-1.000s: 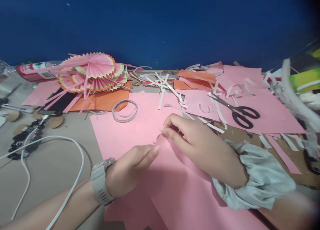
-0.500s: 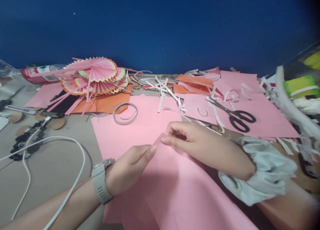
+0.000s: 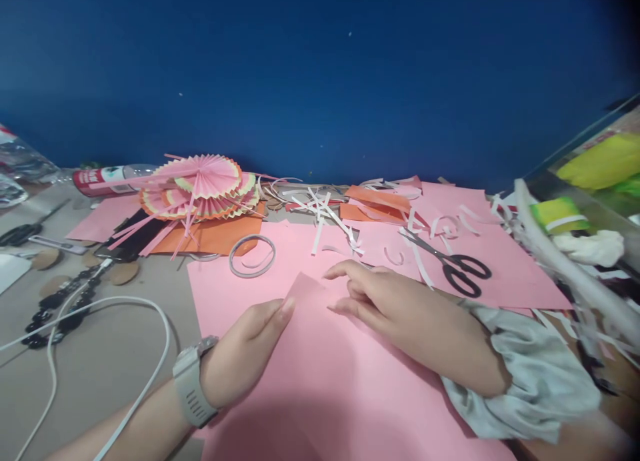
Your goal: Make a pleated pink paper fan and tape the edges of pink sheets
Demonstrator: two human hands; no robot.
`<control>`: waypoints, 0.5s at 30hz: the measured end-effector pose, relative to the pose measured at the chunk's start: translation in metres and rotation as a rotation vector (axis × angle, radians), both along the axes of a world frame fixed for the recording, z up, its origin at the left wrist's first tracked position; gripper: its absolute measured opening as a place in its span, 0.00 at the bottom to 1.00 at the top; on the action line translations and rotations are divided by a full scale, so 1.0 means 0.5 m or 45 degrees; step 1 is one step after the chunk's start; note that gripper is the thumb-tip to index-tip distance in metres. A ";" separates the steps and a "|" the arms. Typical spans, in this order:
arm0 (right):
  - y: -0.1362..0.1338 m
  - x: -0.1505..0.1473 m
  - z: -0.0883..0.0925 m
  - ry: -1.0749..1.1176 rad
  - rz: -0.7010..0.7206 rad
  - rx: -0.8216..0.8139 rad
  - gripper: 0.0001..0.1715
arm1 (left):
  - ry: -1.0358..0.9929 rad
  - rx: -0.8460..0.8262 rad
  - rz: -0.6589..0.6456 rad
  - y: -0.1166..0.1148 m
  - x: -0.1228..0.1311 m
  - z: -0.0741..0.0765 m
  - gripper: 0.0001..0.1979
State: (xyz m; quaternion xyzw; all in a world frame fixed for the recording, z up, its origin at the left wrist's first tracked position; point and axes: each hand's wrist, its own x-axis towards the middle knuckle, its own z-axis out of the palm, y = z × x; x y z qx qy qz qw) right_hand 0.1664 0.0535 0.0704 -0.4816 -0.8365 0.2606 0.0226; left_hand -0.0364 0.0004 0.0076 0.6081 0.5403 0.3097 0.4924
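Observation:
A pink paper sheet (image 3: 320, 367) lies on top of another pink sheet in front of me, one corner pointing away. My left hand (image 3: 245, 347), with a grey watch on its wrist, holds that sheet's left edge with the fingers straight and together. My right hand (image 3: 395, 307), in a grey gathered sleeve, rests on the sheet just right of the corner with its fingers stretched out flat.
Black scissors (image 3: 460, 271) lie on pink paper at the right among white paper strips (image 3: 325, 214). A tape ring (image 3: 253, 255), folded paper fans (image 3: 200, 187) on orange paper and a bottle (image 3: 107, 179) sit behind. A white cable (image 3: 100, 307) and black beads (image 3: 50, 307) are on the left.
Both hands had the sheet's corner pinched and lifted; now the corner lies lower, my right hand's fingers have opened flat on it, and the view has tilted up.

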 end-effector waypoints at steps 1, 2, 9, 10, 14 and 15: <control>0.001 0.002 0.000 0.012 0.009 0.005 0.19 | -0.001 -0.001 0.009 0.003 -0.002 0.001 0.17; 0.002 0.004 0.000 0.040 0.035 0.011 0.20 | -0.004 -0.001 0.017 0.006 -0.005 0.002 0.17; 0.016 0.027 0.008 0.072 0.012 -0.050 0.21 | 0.003 0.003 0.059 0.032 -0.024 0.017 0.18; 0.019 0.029 0.010 0.096 0.011 -0.050 0.21 | 0.013 0.021 0.071 0.034 -0.025 0.018 0.18; 0.032 0.036 0.011 0.100 0.016 -0.072 0.18 | 0.056 0.073 0.117 0.041 -0.028 0.012 0.17; 0.035 0.038 0.010 0.106 0.014 -0.073 0.17 | 0.059 0.083 0.128 0.043 -0.029 0.009 0.17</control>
